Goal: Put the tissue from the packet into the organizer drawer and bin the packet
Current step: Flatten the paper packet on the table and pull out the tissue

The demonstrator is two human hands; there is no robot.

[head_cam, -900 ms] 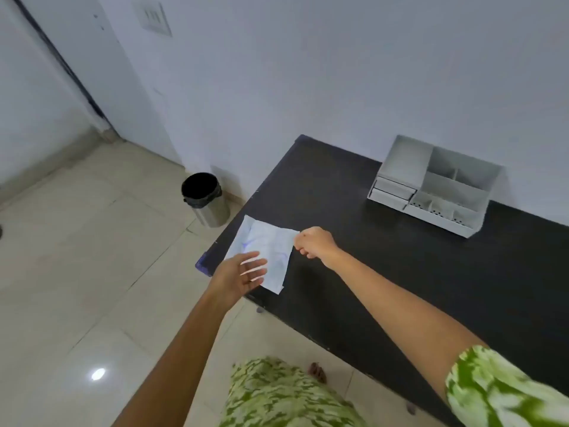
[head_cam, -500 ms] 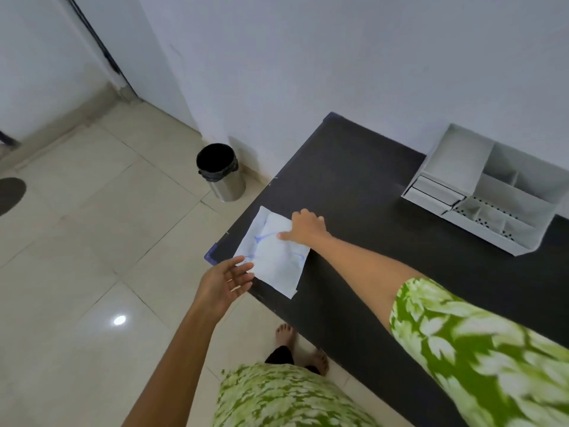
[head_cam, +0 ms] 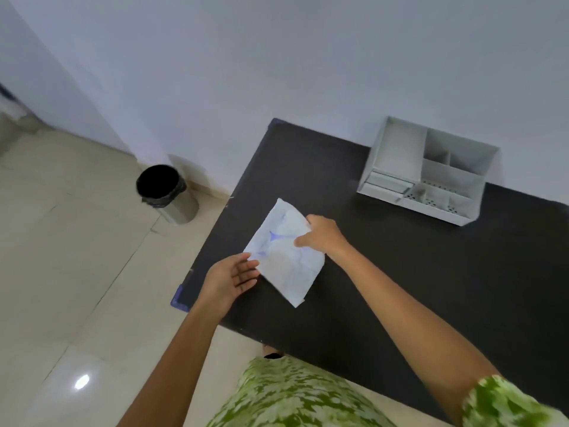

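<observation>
- Near the tabletop's (head_cam: 400,288) left front corner sits the packet (head_cam: 284,257): white, blue print, flat or nearly so on the dark surface, one corner pointing at you.
- Your right hand (head_cam: 320,237) is on the packet's far-right edge, fingers curled over it, thumb on the printed face. Reads as a pinch on that edge, probably to pin the packet or lift it. Can't tell if it's off the surface yet.
- Your left hand (head_cam: 231,280) is palm-up, fingers loosely spread, fingertips touching the packet's left corner. Holding nothing. Looks placed to take the other end so both hands can open it.
- Tissue isn't visible, so it's presumably inside. Packet looks unopened from this angle, but the seal side is hidden.
- Organizer (head_cam: 431,180) sits against the wall at the back right, well apart from the packet. Its drawer (head_cam: 386,184) is at the lower left and looks shut or barely ajar. You'll need a free hand to pull it before loading.
- Bin (head_cam: 164,192) is on the floor left of the tabletop, black liner, no lid, open mouth. Easy drop for the left hand later.
- Status: early. Nothing extracted, nothing binned.
- Risk: thin film is slippery, so a single-edge pinch may let it slide. Get the left hand closed on it before tearing.
</observation>
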